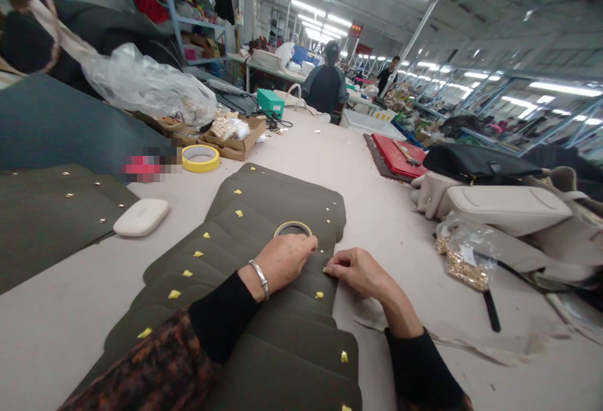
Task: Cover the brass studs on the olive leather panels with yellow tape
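Note:
Dark olive panels (264,310) lie overlapped in a row on the table in front of me. Small yellow tape pieces (174,295) mark both their edges, and little metal studs show near the far right corner. My left hand (285,260), with a silver bangle at the wrist, is closed on a thin roll of yellow tape (293,225) above the panels. At the right edge of the panels my right hand (360,271) pinches a small bit of yellow tape (326,269), its fingertips at the olive material.
A white oval case (141,217) and a thicker yellow tape roll (200,158) lie left. Behind them stands a cardboard tray (239,137). Cream bags (509,207) and a plastic bag of gold hardware (467,260) crowd the right. A person (326,81) sits further back.

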